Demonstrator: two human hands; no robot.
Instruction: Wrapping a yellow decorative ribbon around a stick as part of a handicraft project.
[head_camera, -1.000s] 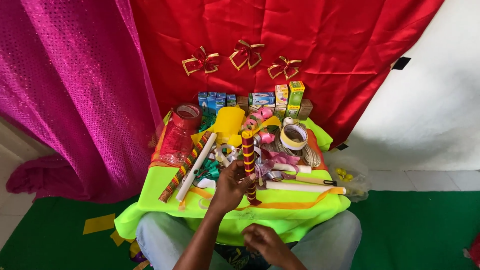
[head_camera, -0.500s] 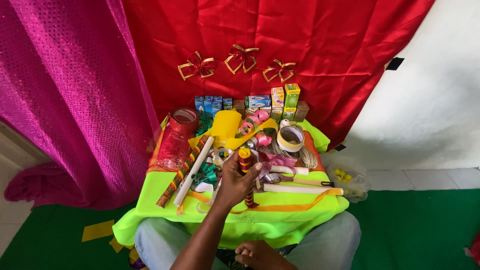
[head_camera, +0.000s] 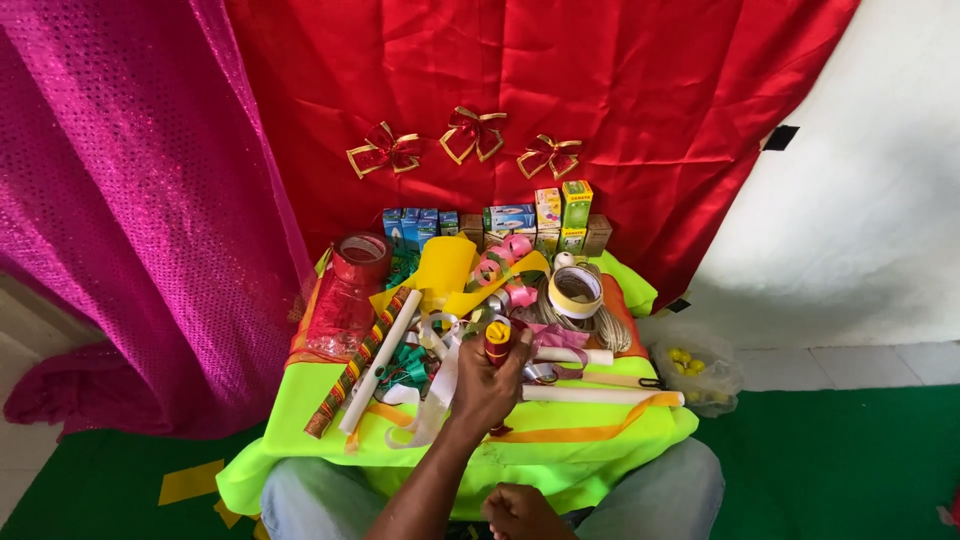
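My left hand (head_camera: 485, 390) is shut on a short stick wrapped in red and gold (head_camera: 497, 340). The stick stands upright over the tray with its yellow end towards me. My right hand (head_camera: 520, 515) sits low by my lap at the bottom edge, fingers curled, with nothing visible in it. On my knees lies a board covered in lime-green cloth (head_camera: 590, 440), piled with craft things. A white tube (head_camera: 380, 360) and a long striped stick (head_camera: 350, 375) lie left of my left hand. Two more white tubes (head_camera: 600, 395) lie to its right.
On the board are a red wrapped jar (head_camera: 345, 290), yellow paper (head_camera: 445, 270), a tape roll (head_camera: 575, 290), ribbons, and small boxes (head_camera: 505, 220) at the back. Three red-gold bows (head_camera: 475, 130) hang on the red cloth. Magenta sequined cloth (head_camera: 120, 200) hangs at left, and a plastic bag (head_camera: 690, 365) lies right.
My left hand has tipped the wrapped stick from leaning away to standing end-on towards me. My right hand has dropped lower towards my lap.
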